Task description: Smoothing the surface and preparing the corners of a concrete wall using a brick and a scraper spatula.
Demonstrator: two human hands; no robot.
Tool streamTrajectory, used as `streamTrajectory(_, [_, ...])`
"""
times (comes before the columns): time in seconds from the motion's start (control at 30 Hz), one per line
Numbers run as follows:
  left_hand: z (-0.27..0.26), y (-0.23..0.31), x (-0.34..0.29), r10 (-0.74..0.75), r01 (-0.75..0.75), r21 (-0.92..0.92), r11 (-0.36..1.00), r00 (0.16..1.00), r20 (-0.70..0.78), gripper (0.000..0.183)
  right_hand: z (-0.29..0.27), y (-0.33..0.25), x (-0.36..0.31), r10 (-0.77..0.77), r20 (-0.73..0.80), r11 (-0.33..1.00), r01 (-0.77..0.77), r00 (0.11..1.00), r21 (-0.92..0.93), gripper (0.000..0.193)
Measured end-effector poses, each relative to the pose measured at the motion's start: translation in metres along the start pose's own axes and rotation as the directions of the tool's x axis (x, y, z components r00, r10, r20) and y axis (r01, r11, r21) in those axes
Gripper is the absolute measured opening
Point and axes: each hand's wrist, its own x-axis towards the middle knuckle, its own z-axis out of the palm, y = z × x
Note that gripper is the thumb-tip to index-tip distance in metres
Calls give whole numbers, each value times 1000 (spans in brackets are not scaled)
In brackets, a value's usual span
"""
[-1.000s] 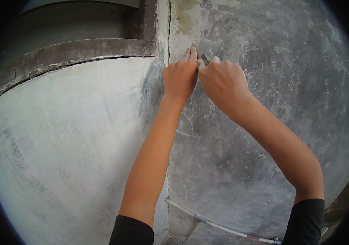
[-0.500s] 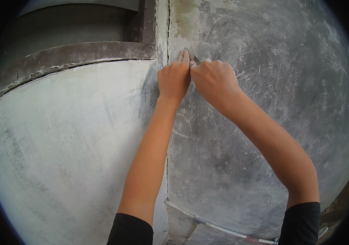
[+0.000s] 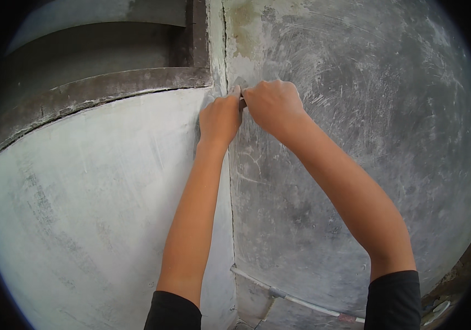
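Observation:
My right hand (image 3: 275, 104) is closed in a fist around a small flat scraper (image 3: 242, 103), mostly hidden between my hands. Its exact shape cannot be made out. Close beside it, my left hand (image 3: 220, 118) reaches into the corner, one dusty finger stretched up along the wall and the others largely hidden. The left fingers press at the scraper. Both hands are at the cracked joint where the white wall (image 3: 109, 181) meets the grey plastered wall (image 3: 345, 148), just under a patch of pale, peeling plaster (image 3: 243, 63).
A dark window frame (image 3: 131, 82) with a ledge is set into the white wall at upper left, its corner close to my left hand. Low on the grey wall runs a thin white pipe (image 3: 307, 303). A pale object (image 3: 438, 312) lies at the lower right.
Both hands have shifted slightly left and down toward the corner joint. The grey blade that showed above my fingers is now mostly hidden. The view has tilted a little.

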Motion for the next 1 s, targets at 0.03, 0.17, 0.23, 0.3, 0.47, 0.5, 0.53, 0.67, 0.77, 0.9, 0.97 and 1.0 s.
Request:
streamTrajectory(0.03, [4, 7, -36, 23, -28, -135, 990, 999, -39, 45, 0, -1, -24, -10, -2, 998, 10, 1000, 59, 18])
streamTrajectory(0.17, [22, 8, -260, -95, 217, -602, 768, 969, 228, 54, 68, -66, -177, -26, 151, 866, -53, 988, 498, 40])
streamTrajectory(0.23, [47, 1, -389, -73, 540, -633, 555, 790, 609, 44, 113, -105, -280, -183, 513, 677, -271, 838, 684, 51])
streamTrajectory(0.3, [111, -33, -569, 17, 767, -371, 523, 426, 905, 38, 185, -138, -422, -302, 703, 390, -589, 644, 708, 58])
streamTrajectory(0.47, [28, -45, -757, -260, 686, -290, 667, 580, 772, 28, 186, -243, -732, -70, 971, 71, -970, 227, 232, 43])
streamTrajectory(0.5, [1, -38, -736, -371, 838, -165, 520, 395, 840, 29, 189, -267, -799, -3, 959, 45, -958, 284, 284, 41])
streamTrajectory(0.53, [-24, -31, -717, -451, 939, -15, 344, 179, 874, 30, 186, -283, -841, 57, 940, 21, -942, 336, 336, 38])
streamTrajectory(0.67, [43, -47, -724, -370, 587, -238, 774, 725, 581, 34, 202, -287, -815, -164, 916, 95, -919, 365, 383, 35])
streamTrajectory(0.77, [58, -36, -593, -204, 675, -172, 717, 439, 875, 32, 201, -252, -661, -191, 844, 80, -849, 501, 522, 29])
streamTrajectory(0.9, [61, -15, -509, -191, 669, -319, 671, 572, 798, 38, 193, -208, -480, -119, 712, 86, -707, 692, 702, 34])
streamTrajectory(0.97, [53, -8, -502, -186, 696, -386, 605, 595, 782, 37, 180, -201, -428, -80, 704, 45, -703, 706, 710, 32])
streamTrajectory(1.0, [48, -7, -504, -185, 708, -495, 504, 648, 738, 38, 172, -201, -410, 67, 609, -78, -604, 790, 793, 31])
